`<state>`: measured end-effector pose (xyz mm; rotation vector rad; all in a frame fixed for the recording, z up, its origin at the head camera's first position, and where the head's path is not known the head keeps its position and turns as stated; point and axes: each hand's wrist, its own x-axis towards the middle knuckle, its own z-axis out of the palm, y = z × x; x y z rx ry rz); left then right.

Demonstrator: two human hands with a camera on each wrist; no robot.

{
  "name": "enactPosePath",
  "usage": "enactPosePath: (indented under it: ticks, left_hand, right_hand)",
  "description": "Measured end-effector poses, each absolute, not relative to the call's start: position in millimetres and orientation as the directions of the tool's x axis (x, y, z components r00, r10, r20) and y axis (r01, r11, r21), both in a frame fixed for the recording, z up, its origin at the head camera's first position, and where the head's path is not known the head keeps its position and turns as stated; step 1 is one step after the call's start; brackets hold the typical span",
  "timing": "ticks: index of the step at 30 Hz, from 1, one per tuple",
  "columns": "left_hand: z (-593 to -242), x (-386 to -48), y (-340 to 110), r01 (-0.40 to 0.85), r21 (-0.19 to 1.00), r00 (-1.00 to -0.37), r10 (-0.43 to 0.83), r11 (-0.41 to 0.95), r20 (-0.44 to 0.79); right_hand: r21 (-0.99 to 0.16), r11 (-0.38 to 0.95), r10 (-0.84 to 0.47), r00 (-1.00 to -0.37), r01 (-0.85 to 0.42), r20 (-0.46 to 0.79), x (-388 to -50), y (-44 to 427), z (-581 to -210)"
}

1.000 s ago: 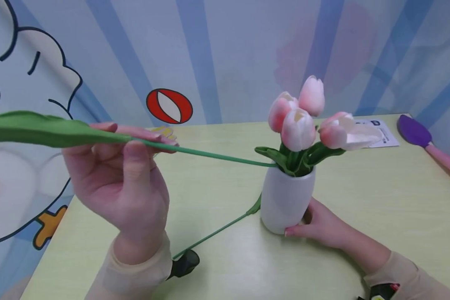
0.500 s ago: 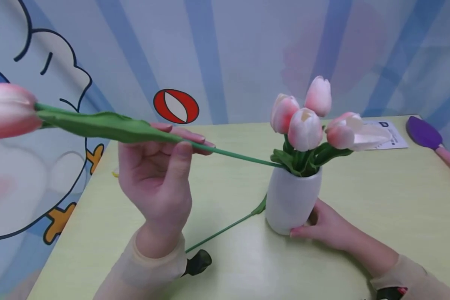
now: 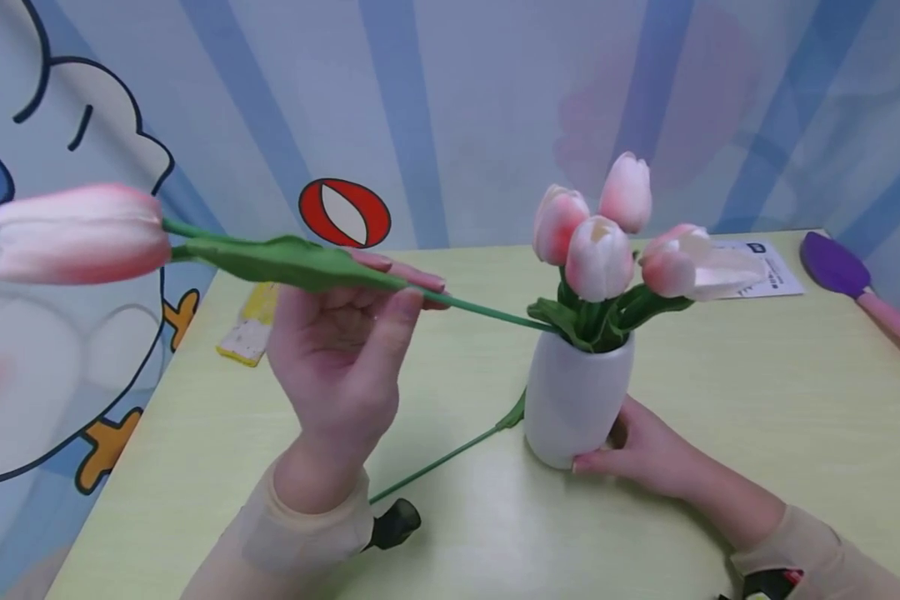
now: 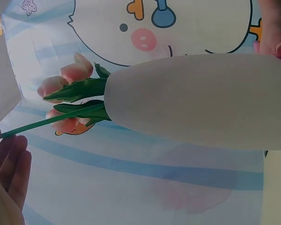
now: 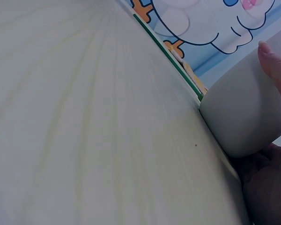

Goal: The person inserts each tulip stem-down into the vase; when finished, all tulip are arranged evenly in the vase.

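Observation:
In the head view my left hand (image 3: pixel 337 358) pinches the green stem of a pink-and-white artificial tulip (image 3: pixel 82 235) between thumb and fingers. The flower points left, and the stem's far end meets the rim of a white vase (image 3: pixel 579 400). Several pink tulips (image 3: pixel 598 258) with green leaves stand in the vase. Low on the vase's right side, my right hand (image 3: pixel 648 446) grips it near the base; its thumb shows at the front. The left wrist view has the stem (image 4: pixel 51 120) reaching into the vase mouth among the leaves.
Another green stem (image 3: pixel 435 462) with a leaf lies on the table, partly behind the vase and the left forearm. At the back right are a printed white card (image 3: pixel 768 268) and a purple spatula (image 3: pixel 836 265) with a pink handle. A yellow-and-white packet (image 3: pixel 251 325) lies behind the left hand.
My left hand has moved right toward the vase with the tulip, bringing its flower into the head view. My right hand keeps holding the vase.

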<state>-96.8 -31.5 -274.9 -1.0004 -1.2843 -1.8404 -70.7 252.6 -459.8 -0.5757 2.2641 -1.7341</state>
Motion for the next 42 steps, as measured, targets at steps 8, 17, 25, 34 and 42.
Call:
enactPosePath:
  ticks: [8,17,25,34,42]
  left_hand:
    - [-279,-97,-31,0.839,0.490,-0.513,-0.039,-0.237,0.858]
    - [-280,-98,-29,0.831,0.503,-0.520,-0.013,-0.238,0.854]
    - [-280,-98,-28,0.825,0.521,-0.529,0.021,-0.218,0.848]
    - [-280,-100,-22,0.830,0.510,-0.517,0.035,-0.226,0.855]
    - [-284,-102,-21,0.833,0.510,-0.513,0.044,-0.215,0.857]
  right_hand:
    - [-0.962,0.216,-0.448,-0.892,-0.167,0.054,-71,251,-459]
    - [-0.960,0.223,-0.443,-0.895,-0.166,0.052,-72,251,-459]
    - [-0.959,0.225,-0.447,-0.893,-0.171,0.055,-72,252,-459]
    - [-0.951,0.260,-0.432,-0.901,-0.167,0.040,-73,257,-461]
    - [-0.952,0.260,-0.434,-0.900,-0.164,0.037,-73,257,-462]
